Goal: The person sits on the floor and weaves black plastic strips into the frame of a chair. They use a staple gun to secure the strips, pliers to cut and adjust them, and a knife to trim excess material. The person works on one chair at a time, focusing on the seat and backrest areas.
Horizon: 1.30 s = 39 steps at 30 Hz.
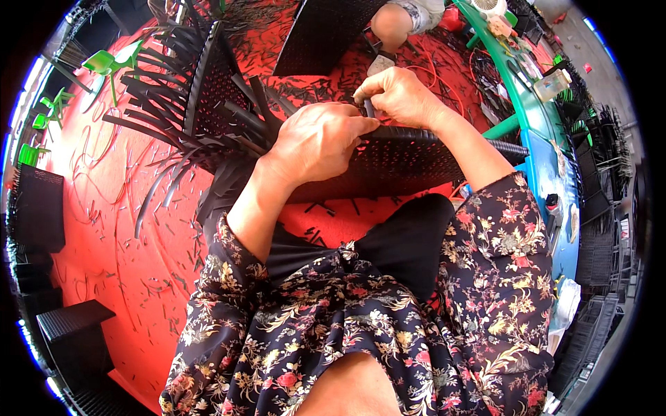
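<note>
A black woven wicker panel (409, 163) stands across in front of my lap, its top edge at my hands. My left hand (316, 142) is closed at that edge, thumb and fingers pinched together near the corner. Just to its right and slightly higher, my right hand (401, 97) pinches a short dark strip end (369, 108) standing up from the edge. Whatever lies under the left fingers is hidden. Many loose flat black strips (156, 97) fan out to the left from an adjoining upright woven side (208, 83).
Black offcuts litter the red floor (118, 277). Another dark woven panel (322, 35) stands ahead, beside another person's knee (392, 26). A green-and-blue table (551, 152) with small items runs along the right. Green chairs (111, 61) and black woven pieces (76, 333) stand at left.
</note>
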{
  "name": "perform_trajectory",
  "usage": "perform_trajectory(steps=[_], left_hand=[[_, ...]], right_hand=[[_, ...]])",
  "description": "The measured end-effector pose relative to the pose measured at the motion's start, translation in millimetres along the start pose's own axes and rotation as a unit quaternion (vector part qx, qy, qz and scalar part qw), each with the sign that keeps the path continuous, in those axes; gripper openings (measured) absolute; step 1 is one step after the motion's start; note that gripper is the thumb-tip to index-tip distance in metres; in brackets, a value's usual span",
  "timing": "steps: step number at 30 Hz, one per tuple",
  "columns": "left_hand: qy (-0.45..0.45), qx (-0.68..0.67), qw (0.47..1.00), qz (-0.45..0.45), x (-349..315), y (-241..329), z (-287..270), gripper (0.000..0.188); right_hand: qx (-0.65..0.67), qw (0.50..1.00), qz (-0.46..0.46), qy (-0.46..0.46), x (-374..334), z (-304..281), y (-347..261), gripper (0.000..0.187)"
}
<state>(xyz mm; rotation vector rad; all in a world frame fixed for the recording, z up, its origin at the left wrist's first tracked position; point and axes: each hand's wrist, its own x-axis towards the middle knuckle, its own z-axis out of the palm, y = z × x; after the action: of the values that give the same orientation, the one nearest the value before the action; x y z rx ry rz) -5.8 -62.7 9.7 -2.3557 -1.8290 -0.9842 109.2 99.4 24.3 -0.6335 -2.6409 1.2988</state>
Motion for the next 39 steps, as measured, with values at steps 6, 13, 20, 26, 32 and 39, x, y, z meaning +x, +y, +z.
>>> perform_trajectory(steps=[6, 13, 20, 26, 32, 39], left_hand=[[-0.013, 0.002, 1.0, -0.006, 0.6, 2.9, -1.4, 0.028], [-0.01, -0.009, 1.0, 0.009, 2.3, 3.4, -2.5, 0.027], [-0.024, -0.017, 0.999, -0.016, 4.9, 3.7, -3.4, 0.029], [0.007, -0.062, 0.998, 0.0, 4.9, -5.1, 3.5, 0.026], [-0.047, -0.054, 0.996, -0.044, 8.7, -5.5, -2.5, 0.025], [0.002, -0.074, 0.997, -0.036, 4.1, -14.2, 5.4, 0.026]], right_hand=[[0.184, 0.973, 0.095, -0.099, -1.9, -3.3, 11.9, 0.024], [0.173, 0.962, 0.079, -0.197, -2.8, -4.9, 12.2, 0.019], [0.111, 0.974, -0.007, -0.198, -4.6, -3.9, 8.6, 0.032], [-0.093, 0.942, -0.256, 0.196, -55.6, 9.3, -14.7, 0.023], [-0.302, 0.837, -0.356, 0.286, -64.8, 51.2, 1.8, 0.03], [-0.188, 0.849, -0.385, 0.311, -73.7, 49.3, -8.5, 0.017]])
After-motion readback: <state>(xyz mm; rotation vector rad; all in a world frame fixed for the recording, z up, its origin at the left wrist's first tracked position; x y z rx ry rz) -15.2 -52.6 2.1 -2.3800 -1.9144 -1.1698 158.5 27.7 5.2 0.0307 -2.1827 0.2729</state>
